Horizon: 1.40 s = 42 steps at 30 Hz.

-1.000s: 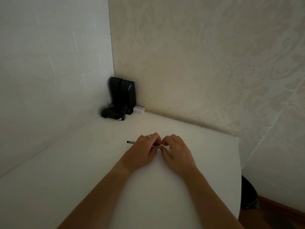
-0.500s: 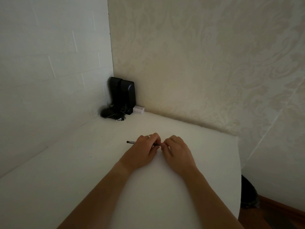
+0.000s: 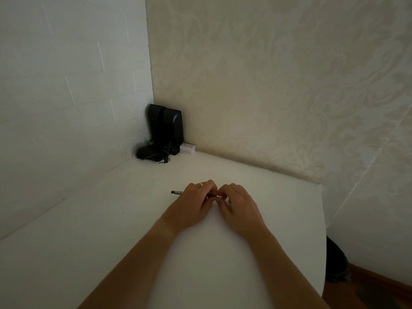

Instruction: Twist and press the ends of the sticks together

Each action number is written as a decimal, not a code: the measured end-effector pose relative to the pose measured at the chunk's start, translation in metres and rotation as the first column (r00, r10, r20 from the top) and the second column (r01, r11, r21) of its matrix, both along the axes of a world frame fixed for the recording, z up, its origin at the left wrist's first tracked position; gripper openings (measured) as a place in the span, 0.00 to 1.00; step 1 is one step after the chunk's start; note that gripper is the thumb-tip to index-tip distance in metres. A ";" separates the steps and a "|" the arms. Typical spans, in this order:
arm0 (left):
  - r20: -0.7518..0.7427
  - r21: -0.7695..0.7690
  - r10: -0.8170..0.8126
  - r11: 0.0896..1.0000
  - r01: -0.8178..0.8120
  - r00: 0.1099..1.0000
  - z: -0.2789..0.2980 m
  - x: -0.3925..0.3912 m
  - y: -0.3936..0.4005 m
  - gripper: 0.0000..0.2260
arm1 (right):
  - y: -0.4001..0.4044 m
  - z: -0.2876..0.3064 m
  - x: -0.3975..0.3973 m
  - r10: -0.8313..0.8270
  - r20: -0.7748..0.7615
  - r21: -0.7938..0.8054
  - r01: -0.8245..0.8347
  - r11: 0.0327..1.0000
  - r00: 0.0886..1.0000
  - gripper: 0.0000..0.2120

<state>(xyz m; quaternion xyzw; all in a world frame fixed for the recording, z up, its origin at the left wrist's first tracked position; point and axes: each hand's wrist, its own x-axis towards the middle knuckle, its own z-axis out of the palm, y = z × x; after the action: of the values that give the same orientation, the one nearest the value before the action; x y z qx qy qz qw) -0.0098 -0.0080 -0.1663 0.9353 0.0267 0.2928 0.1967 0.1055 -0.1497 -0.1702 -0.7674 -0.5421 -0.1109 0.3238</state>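
Observation:
Both of my hands rest close together on the white table [image 3: 111, 230]. My left hand [image 3: 191, 204] grips a thin dark pen [image 3: 177, 192] lying sideways; its left end sticks out past my knuckles. A ring shows on one left finger. My right hand [image 3: 239, 208] pinches a small light-coloured tip at the pen's right end, between the two hands. The middle of the pen is hidden under my left fingers.
Two black speakers [image 3: 167, 128] stand in the far corner with a dark corded object [image 3: 148, 152] and a small white box [image 3: 187, 148] beside them. Walls close the left and back sides. The table's right edge [image 3: 322, 230] drops to a wooden floor with a dark object [image 3: 336, 262].
The hands have stayed in place. My right fingers closed in on the pen's end half a second ago and now sit slightly apart from the left hand, with a small light tip showing.

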 end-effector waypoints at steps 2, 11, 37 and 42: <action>0.016 0.000 0.012 1.000 -0.012 1.000 -0.002 0.001 0.001 0.03 | 0.000 0.000 0.000 -0.011 0.022 0.011 0.010 1.000 1.000 0.02; 0.072 0.012 0.017 1.000 -0.018 0.997 -0.003 0.003 0.008 0.14 | 0.001 -0.001 0.000 -0.038 -0.011 0.008 0.039 0.999 0.999 0.05; 0.104 -0.004 0.027 1.000 -0.027 0.994 -0.003 0.001 0.012 0.15 | 0.002 -0.005 0.003 -0.044 0.012 -0.012 0.045 0.999 0.999 0.07; 0.113 -0.006 0.025 1.000 -0.024 0.993 -0.003 0.001 0.012 0.15 | 0.003 -0.005 0.004 -0.031 0.032 -0.019 0.032 0.999 0.999 0.09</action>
<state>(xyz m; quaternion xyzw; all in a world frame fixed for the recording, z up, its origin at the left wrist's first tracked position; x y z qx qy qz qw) -0.0092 0.0043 -0.1696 0.9165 0.0278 0.3474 0.1965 0.1091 -0.1469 -0.1750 -0.7770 -0.5361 -0.1227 0.3062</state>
